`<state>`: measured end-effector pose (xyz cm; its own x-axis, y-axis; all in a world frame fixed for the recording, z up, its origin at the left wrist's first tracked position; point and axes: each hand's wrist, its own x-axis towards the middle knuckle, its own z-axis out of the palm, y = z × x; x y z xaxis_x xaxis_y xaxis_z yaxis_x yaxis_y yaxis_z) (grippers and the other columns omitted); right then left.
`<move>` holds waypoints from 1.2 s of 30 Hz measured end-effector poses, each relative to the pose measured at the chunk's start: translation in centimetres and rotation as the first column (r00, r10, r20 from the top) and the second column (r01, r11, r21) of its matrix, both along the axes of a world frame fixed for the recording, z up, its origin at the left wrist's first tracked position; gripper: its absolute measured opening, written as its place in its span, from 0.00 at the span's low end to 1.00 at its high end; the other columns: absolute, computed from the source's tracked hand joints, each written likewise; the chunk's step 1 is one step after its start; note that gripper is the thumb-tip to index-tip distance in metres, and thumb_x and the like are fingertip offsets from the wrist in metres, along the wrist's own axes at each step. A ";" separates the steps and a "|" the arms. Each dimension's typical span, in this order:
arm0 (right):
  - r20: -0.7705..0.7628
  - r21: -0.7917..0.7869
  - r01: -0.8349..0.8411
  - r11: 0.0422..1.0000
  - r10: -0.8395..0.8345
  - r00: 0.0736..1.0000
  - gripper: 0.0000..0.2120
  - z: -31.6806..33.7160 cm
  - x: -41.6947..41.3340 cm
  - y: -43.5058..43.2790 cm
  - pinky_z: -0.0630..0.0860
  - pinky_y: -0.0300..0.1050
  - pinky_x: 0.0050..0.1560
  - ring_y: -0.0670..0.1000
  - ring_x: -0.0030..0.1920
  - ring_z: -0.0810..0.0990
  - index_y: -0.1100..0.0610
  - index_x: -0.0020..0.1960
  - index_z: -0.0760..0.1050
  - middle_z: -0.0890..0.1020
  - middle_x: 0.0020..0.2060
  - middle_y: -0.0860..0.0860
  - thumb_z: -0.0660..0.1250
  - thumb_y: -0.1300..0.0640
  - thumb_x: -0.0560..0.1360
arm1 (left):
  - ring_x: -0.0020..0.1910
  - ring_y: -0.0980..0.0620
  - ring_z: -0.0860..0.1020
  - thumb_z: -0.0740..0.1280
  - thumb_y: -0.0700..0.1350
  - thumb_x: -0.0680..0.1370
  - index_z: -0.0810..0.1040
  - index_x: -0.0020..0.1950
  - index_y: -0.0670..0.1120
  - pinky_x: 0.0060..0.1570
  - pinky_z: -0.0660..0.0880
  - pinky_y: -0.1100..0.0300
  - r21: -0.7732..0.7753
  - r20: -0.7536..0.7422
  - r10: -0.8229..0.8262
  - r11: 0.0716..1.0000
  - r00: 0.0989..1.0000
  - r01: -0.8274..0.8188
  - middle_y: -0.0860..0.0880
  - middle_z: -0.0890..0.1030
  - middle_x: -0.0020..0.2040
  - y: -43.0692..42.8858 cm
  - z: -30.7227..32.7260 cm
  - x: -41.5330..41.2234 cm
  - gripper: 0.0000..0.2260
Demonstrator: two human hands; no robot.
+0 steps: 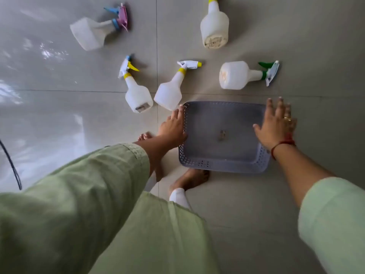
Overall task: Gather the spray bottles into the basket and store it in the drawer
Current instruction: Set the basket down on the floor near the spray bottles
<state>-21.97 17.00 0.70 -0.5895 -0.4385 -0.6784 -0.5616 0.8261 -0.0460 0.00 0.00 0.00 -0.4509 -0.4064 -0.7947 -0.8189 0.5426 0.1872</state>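
Grey tiled floor (pixel 256 204) carries it all: grey basket (pixel 223 163) flat between the spread fingers of both hands, empty, and five white spray bottles (pixel 138 95) lying on their sides just beyond the fingertips.

Pale grey tile floor (pixel 296 194), glossy; thin dark grout lines (pixel 157 46) crossing; bright window glare on left tiles; dark cable (pixel 11 165) at left edge.

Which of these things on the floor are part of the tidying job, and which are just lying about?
Part of the job:
grey basket
five spray bottles: pink-and-blue, green, three yellow

Just lying about:
black cable
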 end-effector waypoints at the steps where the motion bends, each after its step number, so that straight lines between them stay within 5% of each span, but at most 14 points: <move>1: -0.003 0.029 0.046 0.999 -0.046 0.999 0.40 -0.5 -0.3 0.7 0.55 0.67 0.71 0.64 0.76 0.50 0.56 0.78 0.47 0.49 0.78 0.59 0.68 0.53 0.75 | 0.68 0.36 0.69 0.67 0.48 0.76 0.40 0.78 0.43 0.62 0.71 0.42 0.024 0.024 0.047 0.999 0.999 -0.048 0.40 0.59 0.76 0.4 -0.5 -0.1 0.42; 6: 0.085 0.187 0.309 0.932 -0.329 0.941 0.40 -2.7 -0.6 4.0 0.66 0.63 0.66 0.69 0.68 0.65 0.56 0.78 0.46 0.61 0.72 0.63 0.67 0.55 0.75 | 0.50 0.37 0.80 0.63 0.44 0.78 0.35 0.78 0.45 0.50 0.77 0.43 -0.004 0.146 0.137 0.990 0.980 -0.138 0.36 0.79 0.56 1.9 -3.1 0.5 0.41; 10: 0.172 0.223 0.406 0.886 -0.446 0.878 0.38 -3.7 0.4 5.2 0.70 0.59 0.64 0.67 0.64 0.72 0.57 0.78 0.42 0.69 0.67 0.66 0.62 0.59 0.78 | 0.51 0.36 0.80 0.60 0.41 0.79 0.32 0.77 0.46 0.51 0.75 0.43 0.038 0.168 0.159 0.985 0.973 -0.168 0.33 0.80 0.56 2.2 -4.5 0.7 0.39; 22: 0.039 0.200 0.394 0.897 -0.409 0.911 0.35 -2.8 1.0 4.6 0.72 0.60 0.61 0.69 0.61 0.73 0.56 0.78 0.46 0.70 0.65 0.67 0.61 0.63 0.77 | 0.50 0.36 0.81 0.61 0.36 0.79 0.28 0.75 0.49 0.49 0.76 0.45 0.077 0.115 0.261 0.960 0.958 -0.271 0.32 0.80 0.54 1.9 -5.1 1.1 0.43; 36: -0.129 0.118 0.281 0.952 -0.266 0.955 0.32 11.4 -1.4 -5.2 0.73 0.60 0.57 0.69 0.60 0.75 0.59 0.75 0.53 0.72 0.63 0.66 0.62 0.64 0.75 | 0.55 0.35 0.79 0.58 0.37 0.79 0.29 0.76 0.51 0.52 0.72 0.46 0.121 -0.012 0.354 0.929 0.935 -0.350 0.32 0.78 0.57 -6.3 7.5 0.5 0.40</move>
<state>-23.39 11.81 12.11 -0.7483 -0.1594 -0.6439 -0.3083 0.9431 0.1248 0.50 -6.30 7.49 -0.3223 -0.4509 -0.8324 -0.9457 0.1934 0.2614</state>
